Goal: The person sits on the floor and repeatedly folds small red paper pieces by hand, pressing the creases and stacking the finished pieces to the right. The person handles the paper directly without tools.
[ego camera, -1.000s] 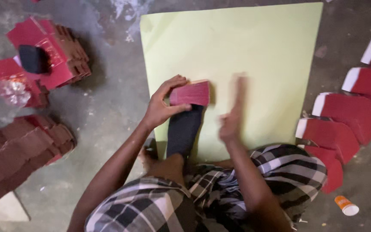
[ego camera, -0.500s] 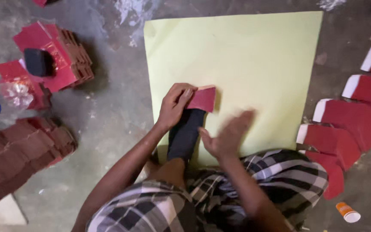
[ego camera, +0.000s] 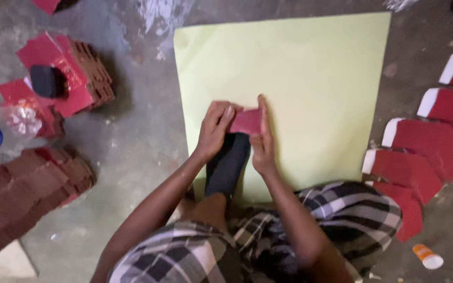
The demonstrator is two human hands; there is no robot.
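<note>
A small red folded paper piece (ego camera: 246, 121) lies on a large pale yellow-green sheet (ego camera: 310, 78) spread on the concrete floor. My left hand (ego camera: 215, 128) grips its left side with bent fingers. Along its right edge presses my right hand (ego camera: 262, 139), fingers straight and together. Just below the piece, a dark sock-covered foot (ego camera: 227, 163) rests on the sheet between my wrists. Checked cloth covers my legs at the bottom.
A row of red paper pieces with white flaps (ego camera: 420, 136) overlaps at the right. Stacks of red paper (ego camera: 74, 78) with a black object (ego camera: 47, 80) on top sit at upper left, another long stack (ego camera: 22, 194) at left. A small orange-and-white tube (ego camera: 427, 257) lies lower right.
My right hand, lifted and open beside the red piece earlier, has come down against its right edge. My left hand stayed on the piece.
</note>
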